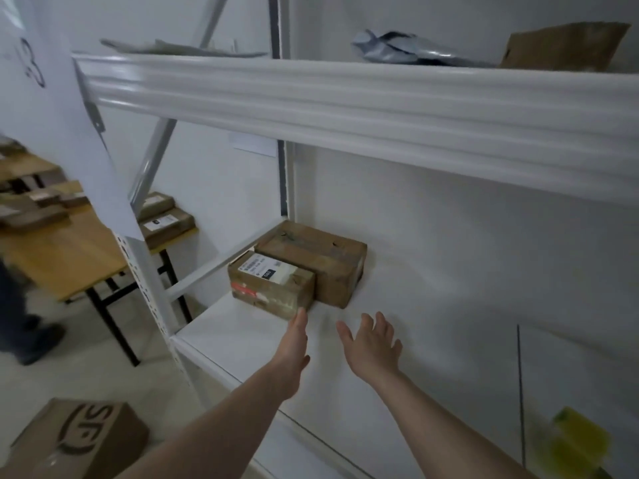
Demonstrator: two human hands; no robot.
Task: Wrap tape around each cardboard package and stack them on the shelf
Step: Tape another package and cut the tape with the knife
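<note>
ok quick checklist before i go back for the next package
1. Small labelled cardboard package flat on the white metal shelf: ok.
2. It sits against the larger brown cardboard package: ok.
3. Left hand off the package: not ok, fingertips touch its corner.
4. Right hand free, holding nothing: ok.
5. Tape wrapped fully around the package: cannot tell.

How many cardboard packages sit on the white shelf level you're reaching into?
2. A labelled package at the front left, by the left hand's fingertips, and a larger plain package directly behind it against the back wall. Anything beyond the frame's right edge isn't visible.
</note>
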